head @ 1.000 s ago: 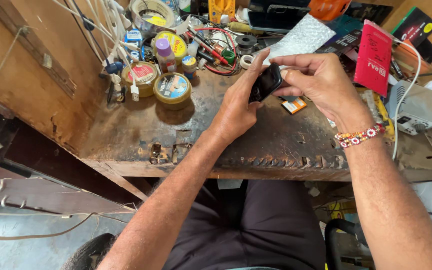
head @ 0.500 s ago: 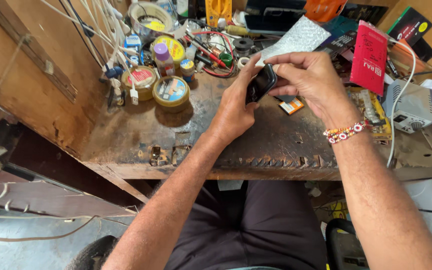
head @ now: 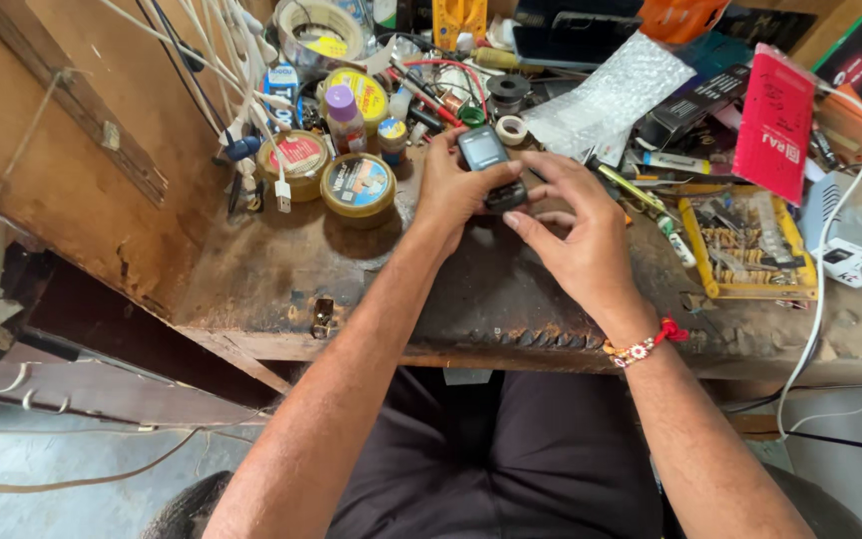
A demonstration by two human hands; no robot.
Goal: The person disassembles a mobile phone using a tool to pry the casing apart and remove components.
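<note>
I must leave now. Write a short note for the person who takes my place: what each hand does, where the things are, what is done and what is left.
Left hand: holds a small dark phone above the bench, screen facing up.
Right hand: fingertips on the phone's lower end, thumb beside it.
Around: two round tins to the left, a yellow parts tray and a red booklet to the right, bubble wrap behind.
Done: phone is in hand and looks closed.
Left: cannot tell from the picture; no tool is in either hand.
</note>
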